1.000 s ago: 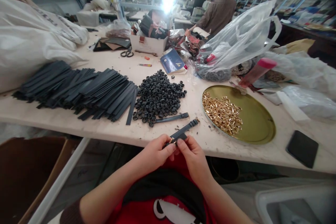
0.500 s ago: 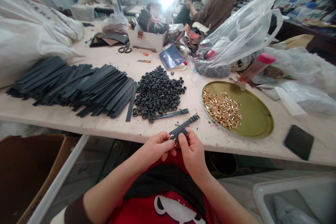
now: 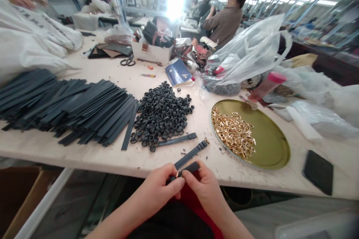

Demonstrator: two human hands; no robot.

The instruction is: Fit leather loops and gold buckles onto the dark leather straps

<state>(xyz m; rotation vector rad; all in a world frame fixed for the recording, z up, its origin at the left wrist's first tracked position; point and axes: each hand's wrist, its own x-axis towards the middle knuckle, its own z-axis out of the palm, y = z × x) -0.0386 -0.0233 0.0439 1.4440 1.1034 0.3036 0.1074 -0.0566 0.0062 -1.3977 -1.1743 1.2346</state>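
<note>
Lettering on the notebook, at twelve o'clock, is too small to read. Left hand and right hand, thumbs angled inward, fingers curled closed, pinch a dark strip and gold buckle at the six-o'clock edge of the table.

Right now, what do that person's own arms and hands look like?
The left hand and right hand are bare: no gloves, and no rings or bracelets that I can see. Both forearms are bare too, with no sleeves in view. Between them show red cloth and dark cloth.
</note>
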